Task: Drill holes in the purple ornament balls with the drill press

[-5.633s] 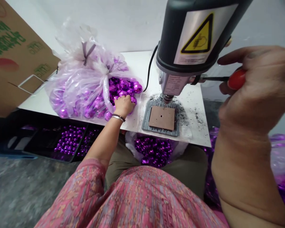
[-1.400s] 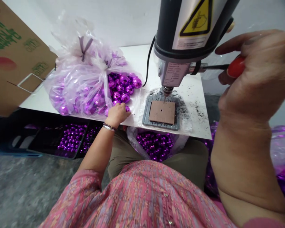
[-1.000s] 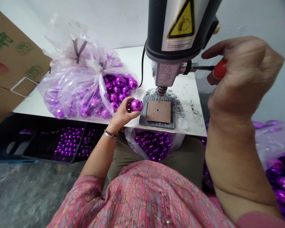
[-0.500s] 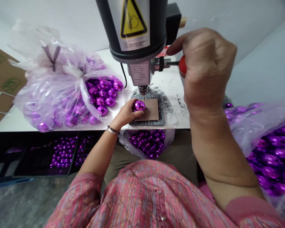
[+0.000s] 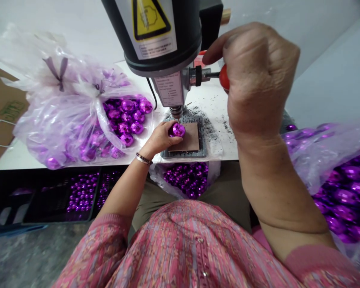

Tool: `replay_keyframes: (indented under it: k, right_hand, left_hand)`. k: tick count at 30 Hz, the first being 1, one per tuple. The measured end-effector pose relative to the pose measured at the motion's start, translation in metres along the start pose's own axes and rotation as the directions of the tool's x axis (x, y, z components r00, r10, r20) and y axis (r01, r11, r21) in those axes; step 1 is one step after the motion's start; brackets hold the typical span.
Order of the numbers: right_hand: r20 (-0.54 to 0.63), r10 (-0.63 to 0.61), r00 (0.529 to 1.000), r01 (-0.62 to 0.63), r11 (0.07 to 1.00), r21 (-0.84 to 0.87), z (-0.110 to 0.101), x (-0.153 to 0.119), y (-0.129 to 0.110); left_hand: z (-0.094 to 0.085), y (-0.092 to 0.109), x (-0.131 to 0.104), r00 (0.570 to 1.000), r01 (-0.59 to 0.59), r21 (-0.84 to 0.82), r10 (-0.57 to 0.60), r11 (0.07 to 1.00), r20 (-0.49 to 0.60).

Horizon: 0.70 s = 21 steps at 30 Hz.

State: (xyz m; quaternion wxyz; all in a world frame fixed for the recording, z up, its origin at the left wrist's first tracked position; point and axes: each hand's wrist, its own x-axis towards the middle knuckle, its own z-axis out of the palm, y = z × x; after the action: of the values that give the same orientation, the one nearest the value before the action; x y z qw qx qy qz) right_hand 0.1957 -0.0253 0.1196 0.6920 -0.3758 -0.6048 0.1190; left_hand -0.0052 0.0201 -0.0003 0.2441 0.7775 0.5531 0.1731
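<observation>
Under the chuck of a drill press, my left hand pinches a shiny purple mirror-faceted ball between thumb and fingers. The ball is at the left part of a brown board lying on the dark metal base. Just above the ball is the thin drill bit; whether it touches the ball I cannot tell. My right hand is raised at the right side of the machine, its fingers wrapped round the red-knobbed feed handle.
Left on the white table lies a clear bag of purple balls. Dark shavings surround the base. Another bag of balls sits at my lap, more balls at right. Black crates stand below left.
My left hand has brought the ball slightly right over the board, beneath the bit. My right hand stays on the handle. The whole view has shifted slightly.
</observation>
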Motion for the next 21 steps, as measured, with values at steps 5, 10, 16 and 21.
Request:
replay_keyframes:
  k: [5, 10, 16, 21]
  right_hand:
    - [0.035, 0.047, 0.998, -0.047, 0.999, -0.005, -0.001, -0.001, -0.005]
    - [0.001, 0.041, 0.999, -0.041, 0.999, -0.029, 0.0, 0.0, -0.002]
    - [-0.016, 0.07, 0.997, -0.071, 0.992, -0.1, 0.0, 0.0, -0.005]
    - [0.033, 0.202, 0.979, -0.182, 0.933, -0.311, 0.002, 0.026, -0.029]
  left_hand:
    - [0.001, 0.002, 0.001, 1.0, 0.017, -0.02, -0.017, 1.0, 0.013]
    - [0.004, -0.002, 0.003, 1.0, 0.013, -0.083, -0.013, 0.996, -0.009]
    - [0.014, -0.01, -0.001, 0.988, 0.142, -0.291, -0.152, 0.946, -0.012]
    - [0.018, -0.016, -0.004, 0.99, 0.129, -0.317, -0.142, 0.94, -0.019]
